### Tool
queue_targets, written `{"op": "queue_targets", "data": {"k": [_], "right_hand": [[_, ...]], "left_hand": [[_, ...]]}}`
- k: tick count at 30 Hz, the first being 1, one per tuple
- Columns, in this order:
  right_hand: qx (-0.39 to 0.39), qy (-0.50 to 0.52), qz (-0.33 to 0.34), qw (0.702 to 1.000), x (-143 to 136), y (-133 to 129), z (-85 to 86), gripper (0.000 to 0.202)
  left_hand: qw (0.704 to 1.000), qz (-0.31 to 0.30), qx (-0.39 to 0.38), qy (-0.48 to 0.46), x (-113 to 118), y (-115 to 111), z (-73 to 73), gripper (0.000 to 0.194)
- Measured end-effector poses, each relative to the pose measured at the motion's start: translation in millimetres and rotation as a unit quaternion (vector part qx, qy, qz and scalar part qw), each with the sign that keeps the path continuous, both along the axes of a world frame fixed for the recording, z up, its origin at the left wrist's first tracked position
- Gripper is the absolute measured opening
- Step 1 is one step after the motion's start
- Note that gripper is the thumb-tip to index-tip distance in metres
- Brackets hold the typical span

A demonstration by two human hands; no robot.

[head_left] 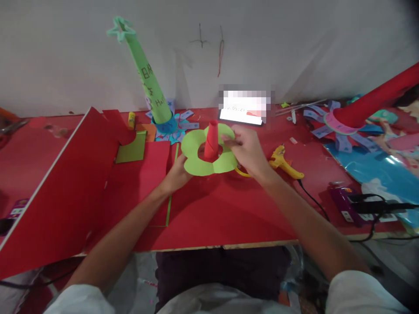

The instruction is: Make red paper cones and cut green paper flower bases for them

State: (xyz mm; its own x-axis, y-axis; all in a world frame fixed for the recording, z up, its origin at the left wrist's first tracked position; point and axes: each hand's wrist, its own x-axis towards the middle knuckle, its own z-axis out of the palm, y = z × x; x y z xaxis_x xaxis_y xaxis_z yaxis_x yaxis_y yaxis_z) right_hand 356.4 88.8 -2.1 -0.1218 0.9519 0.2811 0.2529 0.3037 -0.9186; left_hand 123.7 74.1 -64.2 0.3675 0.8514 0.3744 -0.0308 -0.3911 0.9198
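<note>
A light green paper flower (pixel 196 167) with a round hole in its middle is held level over the table. Through that hole rises a narrow red paper cone (pixel 212 139), its lower end hidden by the petals. My right hand (pixel 248 148) pinches the flower's right petal between thumb and fingers. Curled under the flower's left side is my left hand (pixel 180 172); the petals cover its fingertips, so what it grips cannot be made out. Just right of the flower, part of a yellow ring (pixel 242 172) shows on the table, close to my right wrist.
A tall green paper tower (pixel 147 80) with a star top stands at the back. A yellow glue gun (pixel 284 162) with a cord lies to the right, near a purple power strip (pixel 347 205). A large red board (pixel 65 192) leans at left; a lit screen (pixel 242 109) stands behind.
</note>
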Motion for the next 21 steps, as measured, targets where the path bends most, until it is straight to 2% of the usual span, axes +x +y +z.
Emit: {"op": "queue_targets", "data": {"k": [2, 3, 4, 6, 7, 11, 16, 19, 21], "right_hand": [[0.031, -0.103, -0.035, 0.994, 4, -3, -12.0, 0.047], [0.041, -0.156, -0.045, 0.986, 5, -6, -17.4, 0.044], [0.046, -0.206, -0.047, 0.976, 5, -8, -22.5, 0.039], [0.051, -0.291, -0.055, 0.954, 4, -16, -31.2, 0.024], [0.061, -0.324, -0.064, 0.942, 3, -20, -34.7, 0.020], [0.138, -0.388, -0.078, 0.908, 5, -35, -43.7, 0.044], [0.186, -0.406, 0.009, 0.895, 12, -42, -53.9, 0.042], [0.195, -0.453, 0.067, 0.867, 13, -40, -62.6, 0.036], [0.201, -0.479, 0.080, 0.851, 13, -39, -67.8, 0.034]], "left_hand": [[0.994, 0.107, -0.034, -0.019, -17, 4, -10.1, 0.052], [0.987, 0.159, -0.028, -0.020, -25, 5, -12.9, 0.046], [0.981, 0.196, -0.011, -0.009, -30, 5, -13.8, 0.041], [0.972, 0.229, 0.035, 0.041, -34, 3, -10.2, 0.037], [0.969, 0.226, 0.063, 0.076, -33, 0, -6.9, 0.038], [0.944, 0.153, 0.159, 0.245, -21, -12, -0.6, 0.045], [0.891, 0.113, 0.207, 0.388, -19, -17, -15.6, 0.055], [0.869, 0.099, 0.207, 0.438, -22, -15, -20.8, 0.052], [0.857, 0.085, 0.203, 0.466, -24, -15, -21.7, 0.052]]}}
